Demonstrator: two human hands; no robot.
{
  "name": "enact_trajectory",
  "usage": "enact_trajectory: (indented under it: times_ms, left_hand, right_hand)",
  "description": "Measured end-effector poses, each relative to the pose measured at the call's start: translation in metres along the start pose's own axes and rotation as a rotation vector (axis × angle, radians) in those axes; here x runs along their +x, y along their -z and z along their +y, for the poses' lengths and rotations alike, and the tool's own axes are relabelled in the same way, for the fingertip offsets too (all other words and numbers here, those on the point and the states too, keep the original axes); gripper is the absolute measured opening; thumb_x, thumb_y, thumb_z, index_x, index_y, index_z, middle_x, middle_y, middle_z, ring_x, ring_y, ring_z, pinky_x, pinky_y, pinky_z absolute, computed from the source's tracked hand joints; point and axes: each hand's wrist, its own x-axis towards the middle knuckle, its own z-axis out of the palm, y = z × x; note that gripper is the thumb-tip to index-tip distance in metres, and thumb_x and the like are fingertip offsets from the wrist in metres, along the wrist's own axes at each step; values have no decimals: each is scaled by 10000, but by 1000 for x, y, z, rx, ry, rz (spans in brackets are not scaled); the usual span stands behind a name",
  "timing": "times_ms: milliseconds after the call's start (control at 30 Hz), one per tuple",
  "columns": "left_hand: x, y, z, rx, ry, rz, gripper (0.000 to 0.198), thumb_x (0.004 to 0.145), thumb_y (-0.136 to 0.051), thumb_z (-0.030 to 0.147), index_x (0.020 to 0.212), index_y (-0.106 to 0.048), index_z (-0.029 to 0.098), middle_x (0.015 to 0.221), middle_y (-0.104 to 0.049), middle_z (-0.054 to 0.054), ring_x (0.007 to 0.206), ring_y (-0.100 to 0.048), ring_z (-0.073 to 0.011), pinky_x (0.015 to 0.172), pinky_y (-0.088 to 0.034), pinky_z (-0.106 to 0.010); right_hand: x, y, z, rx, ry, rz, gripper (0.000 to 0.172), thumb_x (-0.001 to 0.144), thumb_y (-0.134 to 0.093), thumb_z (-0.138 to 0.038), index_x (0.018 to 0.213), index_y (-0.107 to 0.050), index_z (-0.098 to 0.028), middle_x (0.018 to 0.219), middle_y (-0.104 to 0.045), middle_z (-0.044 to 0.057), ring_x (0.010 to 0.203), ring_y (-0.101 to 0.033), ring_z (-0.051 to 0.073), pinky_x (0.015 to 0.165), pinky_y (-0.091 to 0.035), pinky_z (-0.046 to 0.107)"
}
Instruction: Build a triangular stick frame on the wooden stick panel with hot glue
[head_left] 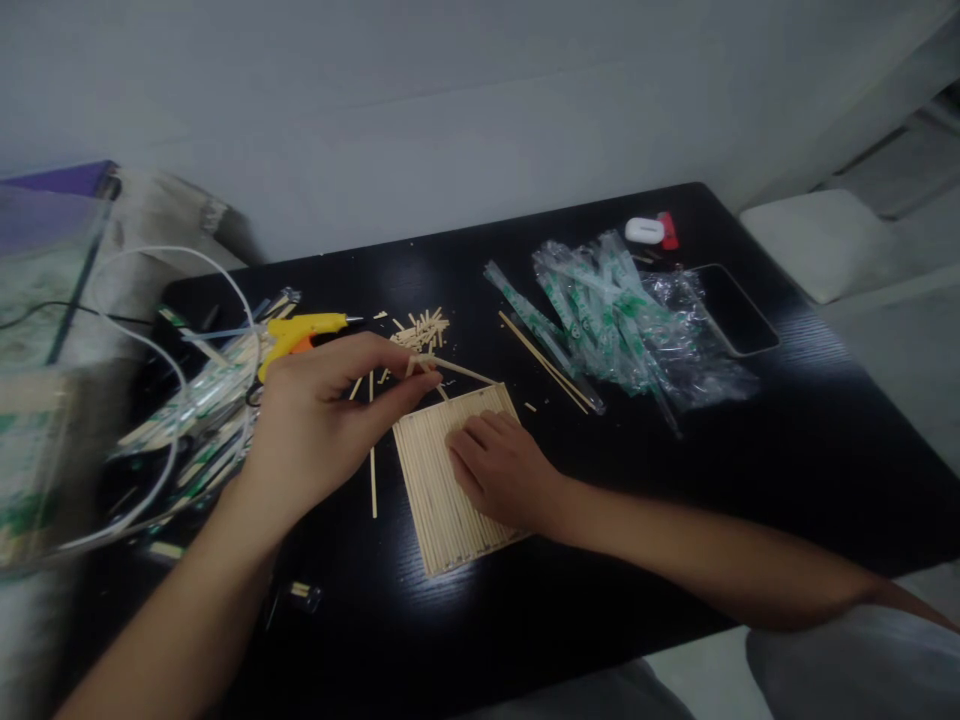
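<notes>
A flat square panel of bamboo sticks [427, 490] laid side by side rests on the black table [675, 580]. My left hand [330, 400] is closed in a pinch on thin wooden sticks [469, 371], which meet at an angle above the panel's far edge. Whether they are joined to the panel I cannot tell. My right hand [499, 470] presses down on the panel's upper right with its fingers bent and close together; its thumb is mostly hidden. Beyond the left hand lies a heap of short cut stick pieces [424, 328].
A yellow glue gun [307, 325] lies left of the heap, with a white cable [176, 440] looping nearby and wrapped sticks beneath. Two loose sticks [544, 362], clear green-printed wrappers [592, 300], a phone [739, 308] and a small white case [645, 231] are at the right.
</notes>
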Motion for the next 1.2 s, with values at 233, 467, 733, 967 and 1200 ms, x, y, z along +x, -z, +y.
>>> enact_trajectory:
  times_ms: [233,467,733,967,1200]
  left_hand:
    - [0,1,3,5,45,-27,49,912,-775,277,908,-734,303,883,-785,81,761,-731,-128,702,-594,-257]
    - [0,1,3,38,22,-24,47,903,-785,249,900,-741,265,868,-783,68,752,-715,-112,698,-579,-226]
    - [3,2,4,28,-22,-19,58,882,-802,214,879,-745,224,833,-776,59,720,-702,-81,681,-547,-172]
    - [1,1,1,20,-22,-13,69,875,-808,222,864,-740,226,816,-766,61,714,-696,-79,655,-523,-170]
    - [2,0,0,5,-28,8,76,873,-809,246,854,-737,231,807,-766,73,698,-697,-75,644,-516,-166]
  right_hand:
    - [1,3,-1,23,-14,2,126,986,-532,-163,921,-638,-146,922,-637,106,832,-546,229,764,-447,380]
    - [-1,2,-1,71,-55,62,142,998,-498,-168,1009,-631,-119,1258,-629,234,1179,-601,312,960,-534,458]
    - [-3,0,-3,31,-62,97,420,1020,-473,-175,1417,-526,-48,1507,-557,258,1239,-635,322,1022,-540,481]
    - [-2,-1,-2,6,-36,86,478,1030,-458,-182,1472,-499,-7,1553,-518,258,1234,-635,326,1003,-542,484]
    - [-3,-3,-1,4,-39,77,494,1029,-454,-188,1488,-489,-8,1566,-508,248,1212,-639,322,999,-544,492]
